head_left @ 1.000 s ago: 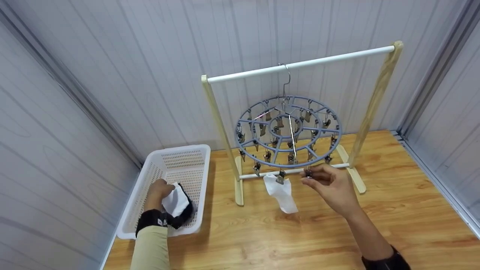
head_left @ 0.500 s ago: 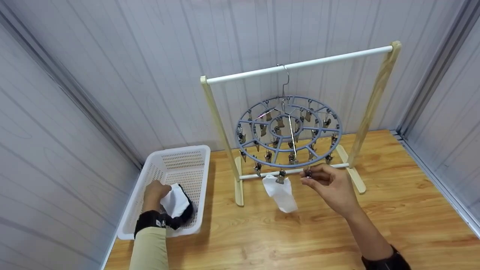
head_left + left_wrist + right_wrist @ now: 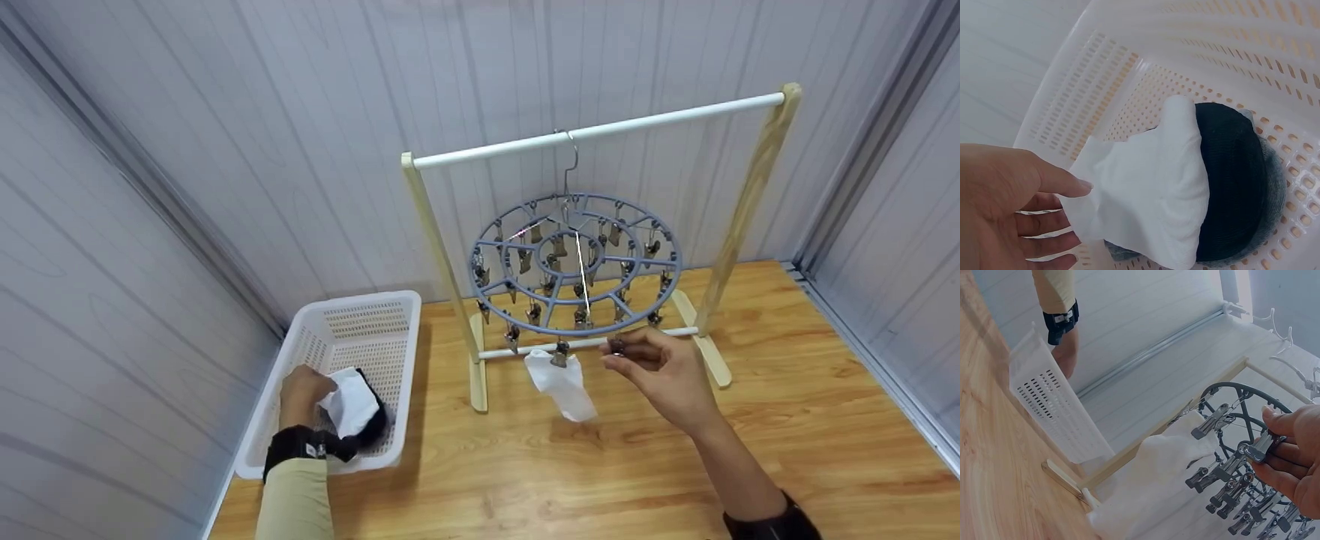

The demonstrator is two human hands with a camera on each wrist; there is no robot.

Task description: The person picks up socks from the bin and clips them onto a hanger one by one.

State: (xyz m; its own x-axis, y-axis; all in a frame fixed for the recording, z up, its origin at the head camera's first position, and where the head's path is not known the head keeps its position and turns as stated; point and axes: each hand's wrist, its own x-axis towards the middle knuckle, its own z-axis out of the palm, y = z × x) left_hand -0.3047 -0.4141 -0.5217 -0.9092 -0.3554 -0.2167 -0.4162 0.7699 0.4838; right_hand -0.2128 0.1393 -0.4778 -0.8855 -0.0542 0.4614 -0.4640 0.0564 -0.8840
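Inside the white basket point(image 3: 405, 352), my left hand point(image 3: 306, 386) pinches the edge of a white sock point(image 3: 1140, 185) between thumb and fingers. That sock lies over dark and grey socks point(image 3: 1233, 180) on the basket floor. My right hand point(image 3: 671, 375) holds a metal clip point(image 3: 1260, 448) at the front rim of the round grey clip hanger point(image 3: 570, 331); no cloth shows in this clip. Just left of that hand, another white sock point(image 3: 562, 386) hangs from a neighbouring clip point(image 3: 560, 352).
The hanger hooks over the white bar point(image 3: 637, 122) of a wooden stand point(image 3: 750, 202). Several metal clips dangle from its rings. Panel walls point(image 3: 300, 150) close in the wood-grain table point(image 3: 600, 480) at the back and sides.
My left hand has shifted slightly left, drawing the white sock's edge with it and spreading it a little. The right hand stays on its clip; the hanging sock sways slightly.
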